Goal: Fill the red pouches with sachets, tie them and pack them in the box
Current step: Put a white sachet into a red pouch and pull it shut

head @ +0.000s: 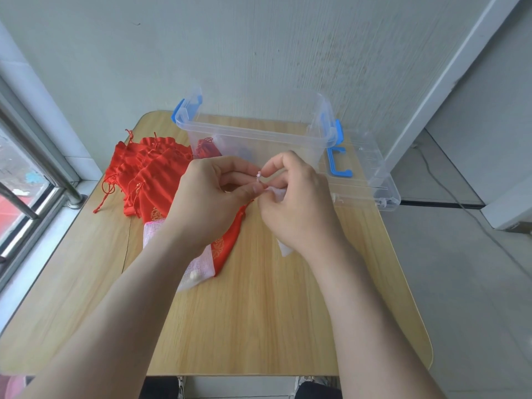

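Above the middle of the wooden table [259, 312], my left hand [207, 197] and my right hand [296, 203] both pinch the pink drawstring of a white mesh sachet [280, 194], most of it hidden under my right hand. A red pouch [227, 240] lies flat below my left hand, with more white mesh sachets [198, 269] beside it. A pile of red pouches [144, 168] sits at the left. The clear plastic box [253, 131] with blue latches stands behind my hands, something red inside it.
The box's clear lid [365, 174] with a blue handle lies to the right of the box. A window with a metal rail [34, 156] runs along the left. The wall stands close behind the table.
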A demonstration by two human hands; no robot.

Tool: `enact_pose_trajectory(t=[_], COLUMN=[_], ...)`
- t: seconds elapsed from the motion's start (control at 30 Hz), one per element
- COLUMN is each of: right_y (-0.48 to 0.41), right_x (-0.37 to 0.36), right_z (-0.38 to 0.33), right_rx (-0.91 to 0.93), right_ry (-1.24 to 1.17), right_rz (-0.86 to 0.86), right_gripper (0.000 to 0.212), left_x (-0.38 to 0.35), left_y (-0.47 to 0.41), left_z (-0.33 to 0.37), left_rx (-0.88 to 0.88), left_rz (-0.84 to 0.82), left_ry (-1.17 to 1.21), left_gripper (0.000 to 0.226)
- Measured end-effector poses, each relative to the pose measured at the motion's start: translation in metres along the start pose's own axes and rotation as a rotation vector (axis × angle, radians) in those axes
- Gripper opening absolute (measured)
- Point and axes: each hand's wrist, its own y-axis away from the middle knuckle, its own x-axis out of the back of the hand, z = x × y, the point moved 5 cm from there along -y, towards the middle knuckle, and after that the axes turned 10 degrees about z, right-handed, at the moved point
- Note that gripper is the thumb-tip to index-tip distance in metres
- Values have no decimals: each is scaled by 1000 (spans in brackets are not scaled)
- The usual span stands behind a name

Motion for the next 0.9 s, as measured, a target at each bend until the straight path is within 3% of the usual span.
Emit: enact_pose_trajectory(t=[0.1,0.27,0.37,0.53,0.9], right_y=[0,-3,-2,-1,1], right_x=[-3,-5,-6,-4,-11], right_z=[0,1,5,13,8], right_rx=[-24,-199,-263,-314,-162], right_ry=[-6,-241,-305,-279,-192], right_rz=[-22,-130,-166,-153,-208], right_gripper=[21,9,19,17,17], left_x=[-2,3,4,-1,5], left_y=[1,-2,-3,-3,-3], left_z=[3,3,2,0,1], left_rx=[-38,-36,-11,60,184], left_rz=[-2,25,23,-29,25], left_ry=[-12,67,115,185,320], left_gripper=[17,20,27,30,25])
